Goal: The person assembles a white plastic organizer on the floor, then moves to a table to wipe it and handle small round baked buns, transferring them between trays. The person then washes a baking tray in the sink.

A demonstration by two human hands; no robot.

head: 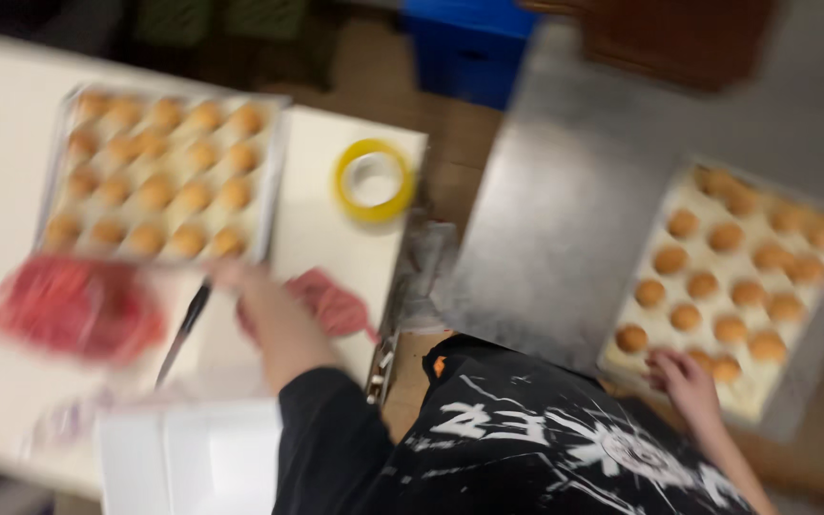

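The whole view is smeared by motion. My left hand (240, 278), at the end of a black sleeve, reaches to the near edge of a metal tray of round golden buns (274, 205) on the white table; its fingers are too blurred to read. A pink-red object (336, 303) lies just right of that wrist, and a thin dark tool (183, 332) lies just left of it. My right hand (684, 380) rests with spread fingers on the near corner of a second tray of buns (798, 381) at the right.
A blurred red packet (78, 307) sits left of the dark tool. A yellow tape roll (374, 179) lies right of the left tray. A white box (193, 458) is at the near edge. A steel surface (555, 229) lies under the right tray. A blue crate (469, 43) stands behind.
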